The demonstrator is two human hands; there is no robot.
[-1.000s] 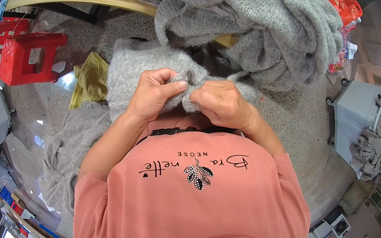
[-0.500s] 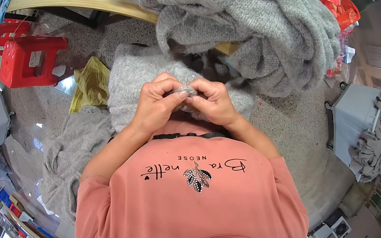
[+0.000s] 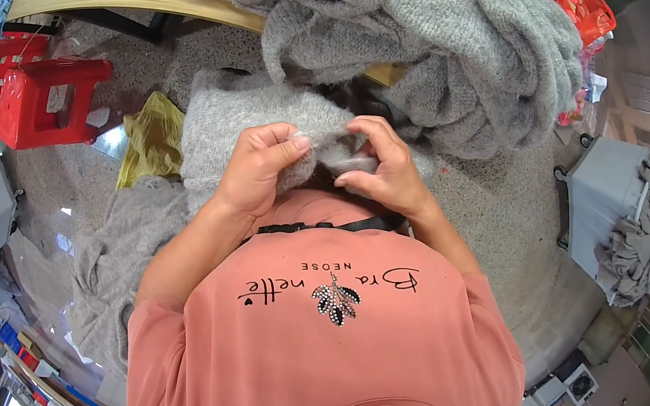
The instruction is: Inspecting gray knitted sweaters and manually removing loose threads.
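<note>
We pinch the grey knit piece (image 3: 246,122) in our lap, below the bench edge: left hand (image 3: 257,171) holds a fold, right hand (image 3: 382,165) grips its edge. A hard tug could stretch the loose knit, we judge, or drag down the grey pile (image 3: 418,38).

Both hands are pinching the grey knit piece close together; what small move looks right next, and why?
Probably draw the hands slightly apart to stretch the pinched edge flat. The left hand and right hand both grip the grey knit piece, and the fabric between them is bunched, hiding its surface.
</note>
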